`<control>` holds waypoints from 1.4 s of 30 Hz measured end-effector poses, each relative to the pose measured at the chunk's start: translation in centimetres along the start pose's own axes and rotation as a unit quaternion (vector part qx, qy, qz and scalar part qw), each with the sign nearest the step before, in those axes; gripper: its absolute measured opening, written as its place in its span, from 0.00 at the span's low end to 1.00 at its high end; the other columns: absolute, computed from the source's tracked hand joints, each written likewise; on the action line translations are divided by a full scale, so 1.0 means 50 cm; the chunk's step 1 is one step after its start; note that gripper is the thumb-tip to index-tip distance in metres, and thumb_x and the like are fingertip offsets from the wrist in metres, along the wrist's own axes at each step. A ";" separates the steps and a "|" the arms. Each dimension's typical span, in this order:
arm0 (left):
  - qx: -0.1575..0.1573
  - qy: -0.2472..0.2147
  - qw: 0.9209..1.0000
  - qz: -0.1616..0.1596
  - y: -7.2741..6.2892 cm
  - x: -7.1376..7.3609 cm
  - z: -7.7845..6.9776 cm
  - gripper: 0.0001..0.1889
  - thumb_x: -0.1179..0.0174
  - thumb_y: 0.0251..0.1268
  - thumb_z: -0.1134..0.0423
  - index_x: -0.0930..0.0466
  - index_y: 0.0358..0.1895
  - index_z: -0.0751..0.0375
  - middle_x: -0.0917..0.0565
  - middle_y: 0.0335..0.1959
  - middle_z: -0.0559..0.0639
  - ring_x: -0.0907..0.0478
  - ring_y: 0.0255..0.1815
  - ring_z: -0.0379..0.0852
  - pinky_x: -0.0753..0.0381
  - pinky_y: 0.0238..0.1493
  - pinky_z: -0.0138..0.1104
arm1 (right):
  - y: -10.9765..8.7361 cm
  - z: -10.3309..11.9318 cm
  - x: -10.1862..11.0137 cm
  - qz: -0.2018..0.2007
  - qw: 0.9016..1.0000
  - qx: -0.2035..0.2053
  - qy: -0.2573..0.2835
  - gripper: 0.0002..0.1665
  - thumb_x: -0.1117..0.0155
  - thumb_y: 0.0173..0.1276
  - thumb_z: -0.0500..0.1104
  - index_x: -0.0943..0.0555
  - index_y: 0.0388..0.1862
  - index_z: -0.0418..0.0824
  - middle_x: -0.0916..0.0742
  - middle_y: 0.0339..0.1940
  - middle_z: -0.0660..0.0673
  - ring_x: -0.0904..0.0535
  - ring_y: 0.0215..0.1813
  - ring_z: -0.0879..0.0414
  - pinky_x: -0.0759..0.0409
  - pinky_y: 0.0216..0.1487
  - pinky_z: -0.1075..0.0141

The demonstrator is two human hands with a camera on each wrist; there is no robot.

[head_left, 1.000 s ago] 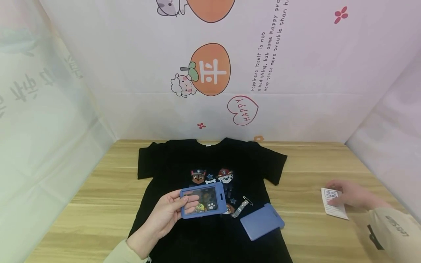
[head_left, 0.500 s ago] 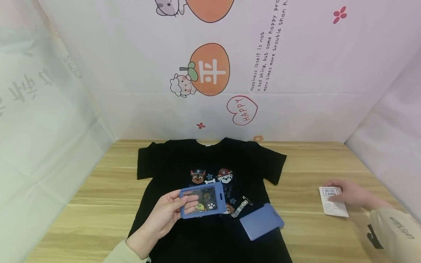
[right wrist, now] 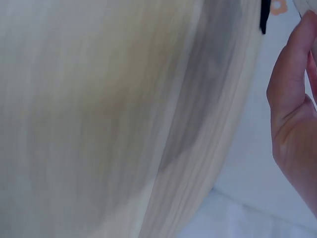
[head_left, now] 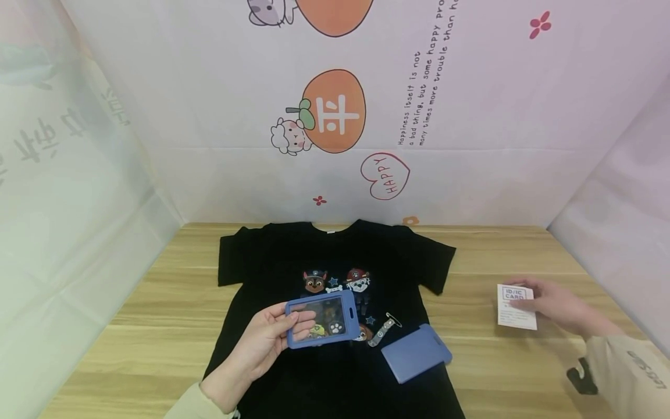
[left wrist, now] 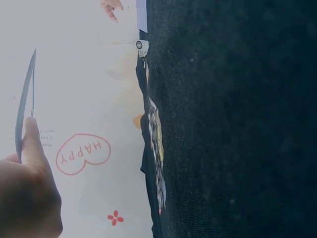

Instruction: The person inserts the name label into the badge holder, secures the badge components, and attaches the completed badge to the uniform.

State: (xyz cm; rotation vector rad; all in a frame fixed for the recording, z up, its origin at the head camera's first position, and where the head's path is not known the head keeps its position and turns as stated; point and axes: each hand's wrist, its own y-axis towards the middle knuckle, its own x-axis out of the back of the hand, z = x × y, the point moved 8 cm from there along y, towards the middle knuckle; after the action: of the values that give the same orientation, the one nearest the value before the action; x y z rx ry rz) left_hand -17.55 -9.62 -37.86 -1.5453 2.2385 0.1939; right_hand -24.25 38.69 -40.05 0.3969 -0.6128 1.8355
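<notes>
My left hand [head_left: 267, 337] pinches the left end of a blue badge holder frame [head_left: 352, 326] with a clear window, its fingers showing through the window. In the left wrist view the frame [left wrist: 24, 104] appears edge-on above the thumb. On the right, my right hand [head_left: 555, 302] pinches a white card [head_left: 515, 317] printed "ID/IC CARD" over the wooden table. Below the left hand lies a black T-shirt [head_left: 293, 250] with cartoon dogs. A blue holder cover [head_left: 416, 354] and a strap clip with a pin [head_left: 383, 333] rest on the shirt.
The wooden table [head_left: 136, 326] shows on both sides of the shirt. A small black hook-shaped piece [head_left: 582, 378] is near the right sleeve. A printed white cloth [head_left: 471, 180] hangs behind the table, and more cloth hangs at both sides.
My right hand has lifted the white card and moved it left and slightly away from me. The left hand and the frame have stayed where they were.
</notes>
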 end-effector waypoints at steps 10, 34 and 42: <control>-0.002 -0.003 1.000 0.001 0.001 0.002 0.002 0.23 0.50 0.71 0.69 0.42 0.63 0.81 0.13 0.41 0.49 0.16 0.43 0.40 0.20 0.48 0.31 | 0.014 0.042 -0.032 -0.015 1.000 0.009 0.024 0.32 0.41 0.68 0.38 0.40 0.63 0.21 0.17 0.38 0.50 0.17 0.35 0.58 0.16 0.35 0.63; 0.006 0.019 1.000 -0.021 0.010 0.002 0.004 0.24 0.52 0.72 0.69 0.45 0.65 0.81 0.16 0.48 0.56 0.16 0.45 0.40 0.21 0.51 0.32 | 0.043 0.155 -0.128 -0.016 0.986 0.024 0.162 0.06 0.50 0.71 0.35 0.32 0.45 0.36 0.22 0.39 0.50 0.20 0.37 0.59 0.17 0.37 0.63; 0.013 0.010 0.999 -0.032 0.008 -0.003 0.006 0.24 0.53 0.73 0.69 0.45 0.64 0.81 0.15 0.45 0.52 0.16 0.45 0.40 0.21 0.51 0.32 | 0.052 0.180 -0.169 0.009 0.986 0.025 0.166 0.06 0.48 0.70 0.37 0.30 0.42 0.35 0.20 0.39 0.50 0.20 0.39 0.59 0.17 0.41 0.63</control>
State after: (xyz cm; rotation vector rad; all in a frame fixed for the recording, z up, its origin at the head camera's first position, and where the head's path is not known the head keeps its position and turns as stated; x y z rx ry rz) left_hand -17.81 -9.23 -38.11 -1.6109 2.1945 0.1313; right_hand -24.08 26.24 -37.92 0.1129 -0.3432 1.8823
